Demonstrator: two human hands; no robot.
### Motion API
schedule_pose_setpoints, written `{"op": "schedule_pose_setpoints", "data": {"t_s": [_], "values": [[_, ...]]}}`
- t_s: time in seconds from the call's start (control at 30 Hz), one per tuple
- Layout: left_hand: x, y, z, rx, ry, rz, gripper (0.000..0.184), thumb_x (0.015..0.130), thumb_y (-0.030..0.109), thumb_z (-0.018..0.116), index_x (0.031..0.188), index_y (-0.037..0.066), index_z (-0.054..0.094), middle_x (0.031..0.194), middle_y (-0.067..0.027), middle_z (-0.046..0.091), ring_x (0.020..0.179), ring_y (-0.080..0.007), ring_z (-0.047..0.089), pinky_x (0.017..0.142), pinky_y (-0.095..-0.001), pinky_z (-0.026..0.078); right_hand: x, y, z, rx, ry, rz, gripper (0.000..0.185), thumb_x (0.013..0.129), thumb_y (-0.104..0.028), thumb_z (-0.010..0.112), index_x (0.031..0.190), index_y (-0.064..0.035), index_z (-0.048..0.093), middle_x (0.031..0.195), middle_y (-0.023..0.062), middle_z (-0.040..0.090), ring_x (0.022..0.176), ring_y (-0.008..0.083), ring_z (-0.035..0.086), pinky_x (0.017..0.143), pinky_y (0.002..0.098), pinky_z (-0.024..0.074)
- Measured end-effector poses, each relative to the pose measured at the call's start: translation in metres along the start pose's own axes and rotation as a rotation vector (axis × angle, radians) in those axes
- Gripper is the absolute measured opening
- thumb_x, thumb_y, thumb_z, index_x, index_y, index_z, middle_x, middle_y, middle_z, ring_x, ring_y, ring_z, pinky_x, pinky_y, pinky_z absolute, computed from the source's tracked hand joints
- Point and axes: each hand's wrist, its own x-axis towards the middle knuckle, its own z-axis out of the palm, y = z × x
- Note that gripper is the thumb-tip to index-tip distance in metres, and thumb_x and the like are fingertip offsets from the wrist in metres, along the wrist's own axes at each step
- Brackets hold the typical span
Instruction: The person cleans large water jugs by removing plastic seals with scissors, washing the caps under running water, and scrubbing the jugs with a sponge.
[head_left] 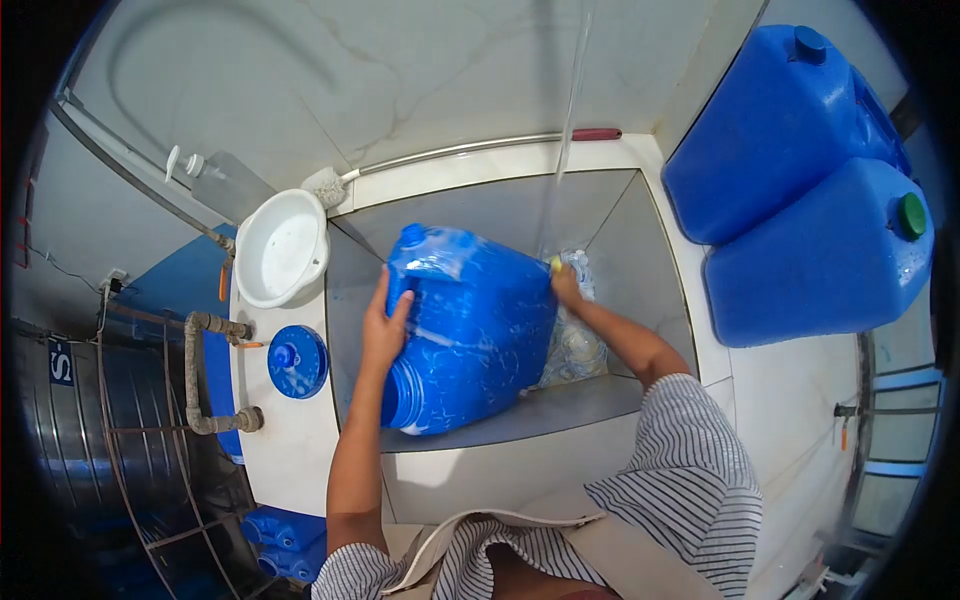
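Note:
A large blue water jug (480, 330), streaked with white suds, lies tilted on its side over the sink (650, 280). Its wide mouth points down to the left, and a small blue cap shows at its upper corner. My left hand (383, 328) grips the jug by its handle, the fingers partly hidden. At the jug's right end, my right hand (568, 287) is closed on a yellow sponge (556, 265), mostly covered by the fingers, pressed against the base. Water (572, 100) streams down from above, behind the right hand, into the sink, where foamy water gathers.
Two blue jugs (790, 140) stand on the right ledge, one green-capped. On the left ledge are a white basin (282, 248), a blue lid (298, 361) and a clear pump bottle (230, 185). A long-handled brush (460, 150) lies along the back ledge. Pipes (195, 375) stick out at left.

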Motion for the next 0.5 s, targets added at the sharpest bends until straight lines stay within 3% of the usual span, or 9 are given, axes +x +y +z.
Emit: {"op": "schedule_pose_setpoints", "data": {"t_s": [0.07, 0.1, 0.17, 0.23, 0.27, 0.3, 0.37, 0.47, 0.5], "values": [[0.007, -0.016, -0.003, -0.046, 0.15, -0.065, 0.061, 0.088, 0.027, 0.059, 0.139, 0.005, 0.034, 0.097, -0.0153, 0.064, 0.056, -0.0147, 0.057, 0.05, -0.0273, 0.048, -0.037, 0.007, 0.054, -0.24, 0.149, 0.246, 0.044, 0.091, -0.028, 0.046, 0.12, 0.0055, 0.044, 0.11, 0.0232, 0.05, 0.1, 0.0394, 0.046, 0.092, 0.0477, 0.0344], [0.01, -0.017, -0.002, -0.049, 0.145, -0.066, 0.061, 0.088, 0.027, 0.059, 0.139, 0.005, 0.034, 0.097, -0.0153, 0.064, 0.056, -0.0147, 0.057, 0.05, -0.0273, 0.048, -0.06, -0.059, 0.082, -0.336, 0.214, 0.291, 0.047, 0.091, -0.028, 0.047, 0.122, 0.0062, 0.041, 0.123, 0.0258, 0.042, 0.114, 0.0406, 0.039, 0.098, 0.0475, 0.0308], [0.011, -0.016, -0.002, -0.127, 0.185, -0.223, 0.061, 0.088, 0.027, 0.058, 0.138, 0.002, 0.034, 0.085, -0.0121, 0.062, 0.047, -0.0104, 0.048, 0.039, -0.0251, 0.041, -0.077, -0.158, 0.106, -0.101, 0.353, -0.282, 0.046, 0.093, -0.026, 0.044, 0.125, 0.0063, 0.039, 0.134, 0.0246, 0.033, 0.124, 0.0408, 0.031, 0.104, 0.0473, 0.0258], [0.009, -0.008, 0.001, -0.092, 0.18, -0.197, 0.061, 0.088, 0.028, 0.058, 0.139, 0.003, 0.034, 0.084, -0.0117, 0.062, 0.046, -0.0111, 0.048, 0.037, -0.0262, 0.04, -0.04, -0.223, 0.081, -0.461, 0.154, -0.63, 0.041, 0.094, -0.021, 0.039, 0.126, 0.0055, 0.04, 0.136, 0.0217, 0.036, 0.128, 0.0403, 0.029, 0.108, 0.0458, 0.0215], [0.007, 0.002, 0.005, -0.106, 0.177, -0.215, 0.062, 0.088, 0.028, 0.057, 0.139, 0.003, 0.033, 0.086, -0.0124, 0.062, 0.046, -0.0114, 0.049, 0.038, -0.0264, 0.041, -0.016, -0.22, 0.073, -0.332, 0.221, -0.606, 0.038, 0.095, -0.019, 0.036, 0.124, 0.0042, 0.043, 0.133, 0.0213, 0.039, 0.126, 0.0388, 0.032, 0.108, 0.0443, 0.0232], [0.006, 0.006, 0.006, -0.118, 0.174, -0.232, 0.062, 0.088, 0.028, 0.057, 0.139, 0.003, 0.033, 0.087, -0.0131, 0.062, 0.046, -0.0117, 0.049, 0.039, -0.0266, 0.041, 0.008, -0.212, 0.069, -0.201, 0.288, -0.582, 0.036, 0.096, -0.017, 0.033, 0.122, 0.003, 0.046, 0.13, 0.0209, 0.043, 0.125, 0.0374, 0.035, 0.107, 0.0427, 0.025], [0.009, 0.003, 0.007, -0.119, 0.169, -0.22, 0.062, 0.088, 0.028, 0.057, 0.139, 0.002, 0.032, 0.09, -0.0137, 0.062, 0.045, -0.0114, 0.047, 0.039, -0.0265, 0.041, 0.048, -0.125, 0.07, 0.175, 0.282, -0.176, 0.038, 0.097, -0.022, 0.03, 0.12, 0.0008, 0.05, 0.127, 0.0217, 0.046, 0.121, 0.0349, 0.041, 0.104, 0.0394, 0.0305], [0.006, 0.012, 0.011, -0.106, 0.136, -0.248, 0.062, 0.088, 0.029, 0.056, 0.139, 0.002, 0.032, 0.1, -0.0175, 0.061, 0.054, -0.016, 0.053, 0.048, -0.0281, 0.045, 0.04, 0.033, 0.025, 0.065, -0.04, 0.418, 0.044, 0.096, -0.034, 0.034, 0.12, 0.0005, 0.048, 0.124, 0.0201, 0.05, 0.108, 0.0256, 0.052, 0.092, 0.0397, 0.0402], [0.007, 0.017, 0.008, -0.081, 0.113, -0.285, 0.063, 0.088, 0.03, 0.056, 0.139, 0.001, 0.031, 0.109, -0.0206, 0.06, 0.064, -0.0208, 0.061, 0.057, -0.0297, 0.05, 0.014, 0.073, 0.039, 0.102, 0.064, 0.26, 0.045, 0.096, -0.034, 0.035, 0.122, 0.0003, 0.045, 0.124, 0.0201, 0.05, 0.11, 0.0267, 0.051, 0.094, 0.0392, 0.0396]]}}
